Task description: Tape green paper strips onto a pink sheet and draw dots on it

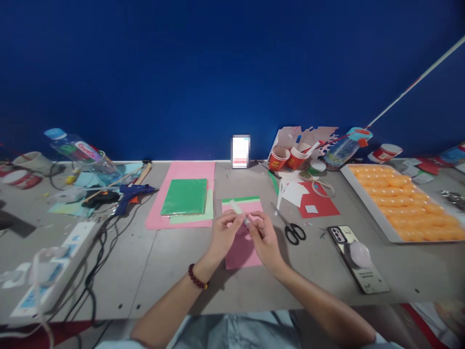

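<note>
Pale strip (235, 207) | pinched: left hand (224, 233), right hand (267, 240) | over pink paper (241, 252)

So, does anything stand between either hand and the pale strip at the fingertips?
Nothing visible does. The left hand pinches the pale strip, and the right hand has its fingertips at the near end, where fingers hide the exact contact. The scissors lie to the right, apart from both hands.
</note>
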`<state>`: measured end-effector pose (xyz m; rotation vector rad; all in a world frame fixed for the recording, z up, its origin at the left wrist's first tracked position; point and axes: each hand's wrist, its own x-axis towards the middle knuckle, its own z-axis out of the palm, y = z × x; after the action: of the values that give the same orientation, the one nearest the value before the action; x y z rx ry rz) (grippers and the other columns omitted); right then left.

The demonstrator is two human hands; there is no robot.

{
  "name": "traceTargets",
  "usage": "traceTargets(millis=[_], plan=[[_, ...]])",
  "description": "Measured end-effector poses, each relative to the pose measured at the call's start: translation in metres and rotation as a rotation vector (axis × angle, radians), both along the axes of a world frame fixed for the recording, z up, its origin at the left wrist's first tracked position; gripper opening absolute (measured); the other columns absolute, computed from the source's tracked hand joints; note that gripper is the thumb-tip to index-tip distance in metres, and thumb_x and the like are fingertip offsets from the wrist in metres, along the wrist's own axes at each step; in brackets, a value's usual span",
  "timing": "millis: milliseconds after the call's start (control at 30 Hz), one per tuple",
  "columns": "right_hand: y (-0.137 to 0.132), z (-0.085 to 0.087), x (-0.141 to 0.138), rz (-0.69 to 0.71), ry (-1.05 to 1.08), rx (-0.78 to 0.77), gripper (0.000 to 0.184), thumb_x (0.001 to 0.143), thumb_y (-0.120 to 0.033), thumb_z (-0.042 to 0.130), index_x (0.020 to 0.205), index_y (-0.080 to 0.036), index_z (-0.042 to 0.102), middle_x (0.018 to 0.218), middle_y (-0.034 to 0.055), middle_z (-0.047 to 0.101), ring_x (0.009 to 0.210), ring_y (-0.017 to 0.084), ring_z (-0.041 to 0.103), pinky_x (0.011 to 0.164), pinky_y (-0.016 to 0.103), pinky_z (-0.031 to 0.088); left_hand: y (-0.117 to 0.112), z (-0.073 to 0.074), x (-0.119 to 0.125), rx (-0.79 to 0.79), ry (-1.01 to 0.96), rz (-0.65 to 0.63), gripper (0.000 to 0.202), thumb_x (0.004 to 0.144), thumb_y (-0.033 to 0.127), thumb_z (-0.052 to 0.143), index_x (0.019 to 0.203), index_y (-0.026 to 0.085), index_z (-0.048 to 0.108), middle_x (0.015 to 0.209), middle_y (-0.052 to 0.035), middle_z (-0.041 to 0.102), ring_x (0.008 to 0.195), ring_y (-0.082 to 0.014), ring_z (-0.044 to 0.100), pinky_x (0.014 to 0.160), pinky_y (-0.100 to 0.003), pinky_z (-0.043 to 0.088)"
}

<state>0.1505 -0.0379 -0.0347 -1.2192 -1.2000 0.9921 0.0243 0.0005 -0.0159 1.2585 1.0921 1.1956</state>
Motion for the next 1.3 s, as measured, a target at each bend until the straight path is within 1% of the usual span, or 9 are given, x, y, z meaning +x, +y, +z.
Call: traceTargets(millis=[100, 233, 333, 500, 567, 733, 1000, 1167, 1300], plan=[[0.0, -0.001, -0.001, -0.003, 0.008, -0.012, 0.026, 0.091, -0.037, 0.05, 0.112, -0.023, 0.046, 0.066, -0.0058, 0.047, 0.057, 0.011, 0.047, 0.056, 0.023, 0.041, -0.001, -0.003, 0.001, -0.026, -0.051, 0.004, 0.033, 0.079, 0.042, 0.066, 0.057, 0.017, 0.067, 0.071, -0.0039, 0.061, 0.074, -0.0164, 0.054, 0.072, -0.028, 0.04], [0.0, -0.001, -0.001, -0.006, -0.009, 0.009, 0.024, 0.092, -0.036, 0.051, 0.111, -0.023, 0.046, 0.067, -0.0051, 0.049, 0.058, 0.011, 0.049, 0.057, 0.024, 0.042, -0.001, -0.004, 0.003, -0.105, -0.131, 0.0, 0.029, 0.08, 0.042, 0.066, 0.064, 0.018, 0.069, 0.072, -0.0028, 0.061, 0.074, -0.0156, 0.053, 0.071, -0.027, 0.04], [0.0, 0.001, -0.001, 0.01, -0.006, 0.018, 0.024, 0.093, -0.036, 0.049, 0.113, -0.023, 0.045, 0.067, -0.0048, 0.051, 0.06, 0.012, 0.052, 0.059, 0.024, 0.043, -0.001, 0.002, 0.003, -0.139, -0.173, 0.007, 0.027, 0.079, 0.041, 0.067, 0.065, 0.018, 0.07, 0.072, -0.0023, 0.062, 0.075, -0.0156, 0.053, 0.071, -0.026, 0.04], [0.0, 0.005, -0.001, 0.019, 0.013, 0.009, 0.027, 0.093, -0.037, 0.049, 0.115, -0.023, 0.044, 0.065, -0.0053, 0.05, 0.06, 0.012, 0.052, 0.059, 0.024, 0.043, -0.002, 0.012, 0.003, -0.15, -0.206, 0.014, 0.025, 0.078, 0.041, 0.068, 0.069, 0.017, 0.072, 0.074, -0.0031, 0.065, 0.077, -0.0158, 0.055, 0.074, -0.026, 0.043], [-0.001, 0.006, -0.001, 0.021, 0.02, 0.007, 0.028, 0.092, -0.039, 0.05, 0.115, -0.022, 0.045, 0.065, -0.0057, 0.048, 0.059, 0.012, 0.051, 0.058, 0.024, 0.044, -0.002, 0.013, 0.003, -0.159, -0.214, 0.014, 0.026, 0.077, 0.041, 0.068, 0.069, 0.017, 0.073, 0.075, -0.0035, 0.065, 0.074, -0.0154, 0.055, 0.073, -0.026, 0.044], [0.0, 0.006, -0.001, 0.006, 0.004, 0.005, 0.029, 0.092, -0.04, 0.05, 0.114, -0.022, 0.046, 0.064, -0.0057, 0.047, 0.057, 0.012, 0.048, 0.058, 0.025, 0.044, -0.004, 0.013, 0.004, -0.2, -0.257, -0.012, 0.026, 0.078, 0.042, 0.068, 0.074, 0.017, 0.074, 0.069, -0.0022, 0.064, 0.064, -0.0128, 0.052, 0.063, -0.025, 0.043], [0.0, 0.003, -0.002, -0.007, -0.022, 0.034, 0.028, 0.093, -0.038, 0.048, 0.116, -0.022, 0.045, 0.062, -0.0067, 0.042, 0.056, 0.012, 0.045, 0.057, 0.025, 0.043, -0.004, 0.013, 0.003, -0.225, -0.25, -0.014, 0.029, 0.075, 0.044, 0.07, 0.075, 0.016, 0.075, 0.067, -0.0032, 0.063, 0.065, -0.0134, 0.051, 0.061, -0.024, 0.042], [0.0, 0.0, -0.002, -0.012, -0.02, 0.034, 0.027, 0.093, -0.034, 0.048, 0.117, -0.023, 0.044, 0.064, -0.0069, 0.041, 0.057, 0.012, 0.045, 0.057, 0.024, 0.043, -0.005, 0.017, 0.001, -0.242, -0.261, -0.002, 0.026, 0.075, 0.041, 0.071, 0.073, 0.016, 0.075, 0.068, -0.0036, 0.065, 0.069, -0.0143, 0.054, 0.064, -0.025, 0.043], [0.0, -0.001, -0.002, -0.011, -0.035, 0.029, 0.027, 0.093, -0.033, 0.048, 0.117, -0.023, 0.043, 0.066, -0.0066, 0.041, 0.058, 0.011, 0.045, 0.057, 0.024, 0.041, -0.005, 0.019, 0.001, -0.233, -0.232, -0.002, 0.026, 0.076, 0.042, 0.07, 0.071, 0.016, 0.075, 0.069, -0.004, 0.066, 0.073, -0.0156, 0.056, 0.068, -0.026, 0.043]])
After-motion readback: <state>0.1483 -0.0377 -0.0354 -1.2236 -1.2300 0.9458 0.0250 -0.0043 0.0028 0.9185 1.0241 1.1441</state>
